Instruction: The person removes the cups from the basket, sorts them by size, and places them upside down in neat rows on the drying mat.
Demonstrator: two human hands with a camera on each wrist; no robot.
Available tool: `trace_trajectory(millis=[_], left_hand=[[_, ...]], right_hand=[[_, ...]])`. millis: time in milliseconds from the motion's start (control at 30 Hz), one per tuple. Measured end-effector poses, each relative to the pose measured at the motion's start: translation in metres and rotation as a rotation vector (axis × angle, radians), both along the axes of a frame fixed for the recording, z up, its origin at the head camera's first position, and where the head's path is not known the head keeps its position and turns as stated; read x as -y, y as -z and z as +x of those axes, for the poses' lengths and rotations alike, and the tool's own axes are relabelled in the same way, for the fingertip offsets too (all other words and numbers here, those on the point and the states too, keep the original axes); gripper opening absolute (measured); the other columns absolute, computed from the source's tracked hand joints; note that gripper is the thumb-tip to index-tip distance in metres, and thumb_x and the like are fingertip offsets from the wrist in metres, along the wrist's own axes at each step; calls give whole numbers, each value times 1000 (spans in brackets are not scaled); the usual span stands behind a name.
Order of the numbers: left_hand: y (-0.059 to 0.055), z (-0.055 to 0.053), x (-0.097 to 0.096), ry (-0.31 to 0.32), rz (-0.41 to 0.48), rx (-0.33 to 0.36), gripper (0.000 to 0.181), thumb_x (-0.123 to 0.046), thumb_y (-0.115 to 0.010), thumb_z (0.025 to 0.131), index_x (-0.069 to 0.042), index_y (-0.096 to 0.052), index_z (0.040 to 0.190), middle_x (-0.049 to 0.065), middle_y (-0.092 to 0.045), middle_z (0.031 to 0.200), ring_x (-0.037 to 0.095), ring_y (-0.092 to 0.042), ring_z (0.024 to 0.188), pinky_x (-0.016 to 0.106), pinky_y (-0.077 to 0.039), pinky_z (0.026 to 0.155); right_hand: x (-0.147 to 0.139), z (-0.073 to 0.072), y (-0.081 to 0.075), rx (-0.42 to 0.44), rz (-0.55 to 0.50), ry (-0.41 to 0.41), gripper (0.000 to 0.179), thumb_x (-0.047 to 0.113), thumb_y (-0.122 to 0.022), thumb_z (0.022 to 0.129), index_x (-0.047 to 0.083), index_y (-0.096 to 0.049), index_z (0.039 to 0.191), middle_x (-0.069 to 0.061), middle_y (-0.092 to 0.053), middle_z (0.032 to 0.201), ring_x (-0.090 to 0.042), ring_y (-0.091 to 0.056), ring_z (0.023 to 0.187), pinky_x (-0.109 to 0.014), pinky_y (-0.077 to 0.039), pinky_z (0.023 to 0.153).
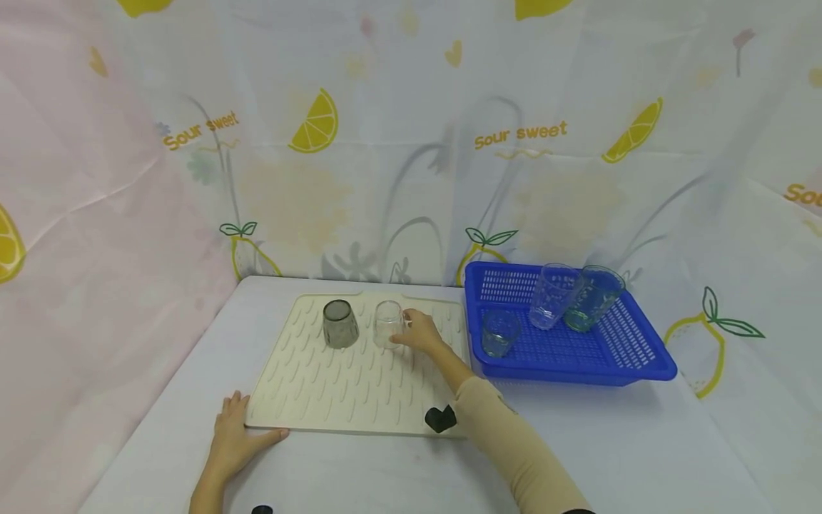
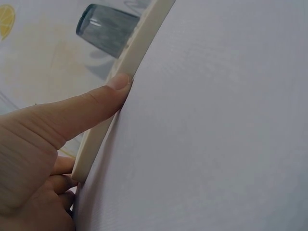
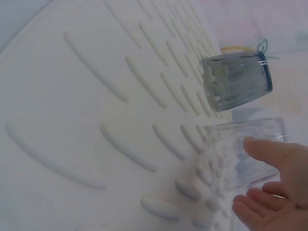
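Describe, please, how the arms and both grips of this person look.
The right arm wears a beige sleeve with a small dark mark near its cuff. No sleeve shows on the left arm. The left grip and right grip wear no gloves.

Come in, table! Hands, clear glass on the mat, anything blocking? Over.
Left hand touching drying mat. Right hand at clear glass, on mat. Gray glass beside, seemingly not blocking.

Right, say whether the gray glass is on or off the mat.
On: the head and right wrist views show the gray glass standing with its end against the ridged mat.
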State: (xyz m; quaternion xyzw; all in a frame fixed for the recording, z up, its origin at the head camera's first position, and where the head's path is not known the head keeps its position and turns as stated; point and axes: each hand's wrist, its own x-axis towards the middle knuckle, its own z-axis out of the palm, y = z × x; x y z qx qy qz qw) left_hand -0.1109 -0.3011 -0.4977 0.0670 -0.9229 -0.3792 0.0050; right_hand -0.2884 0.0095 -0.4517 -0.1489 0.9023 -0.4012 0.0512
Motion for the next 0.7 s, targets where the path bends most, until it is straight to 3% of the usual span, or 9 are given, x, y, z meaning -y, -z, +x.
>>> trace_trajectory(millis=[333, 700], left_hand=[[-1, 0, 0, -2, -1, 2, 102, -32, -81, 69, 21, -24, 135, 46, 0, 142, 58, 7, 133, 66, 8, 108], [-1, -1, 1, -3, -2, 17, 104, -32, -81, 69, 23, -22, 135, 46, 0, 142, 58, 7, 133, 65, 8, 109]], right_hand=[[-14, 11, -21, -107, -56, -52, 61, 14, -75, 80, -12, -48, 127, -27, -55, 126, -38, -55, 115, -43, -48, 97], [-53, 26, -46, -181, -276, -100, 50, 8, -72, 82, -8, -53, 125, -25, -60, 119, -36, -58, 112, -38, -49, 97]])
